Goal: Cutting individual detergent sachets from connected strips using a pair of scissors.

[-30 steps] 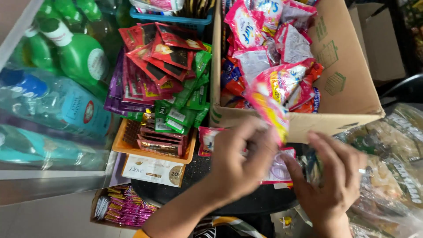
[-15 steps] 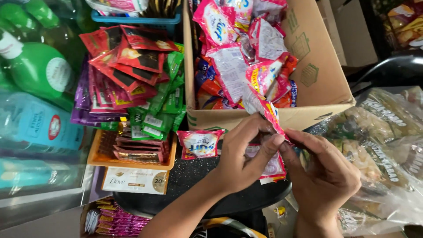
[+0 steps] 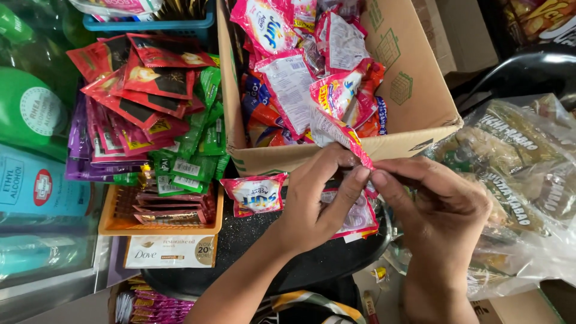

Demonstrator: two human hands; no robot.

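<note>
Just below the centre of the frame my left hand [image 3: 315,201] and right hand [image 3: 441,213] met fingertip to fingertip, both pinched on a strip of pink sachets [image 3: 336,129]. The strip ran up and left from my fingers into the cardboard box [image 3: 420,90] at the top centre, where it joined a heap of pink, white and orange packets. I could see my left thumb and forefinger closed on the strip's lower end, and my right forefinger and thumb pressed against it from the right side. More pink sachets [image 3: 357,213] lay under my left hand, partly hidden by it, on a dark round surface [image 3: 252,240].

One loose pink sachet [image 3: 255,195] lay on that surface just left of my left hand, close to the box's front wall. Further left sat an orange basket [image 3: 114,222] holding dark red packets, with green sachets [image 3: 192,156] and red sachets [image 3: 144,78] hanging over it. A white soap box [image 3: 171,251] lay below the basket. Green and blue bottles [image 3: 30,114] filled the left edge. At the right edge were clear bags [image 3: 522,174] of something brown and green; I could not tell what.
</note>
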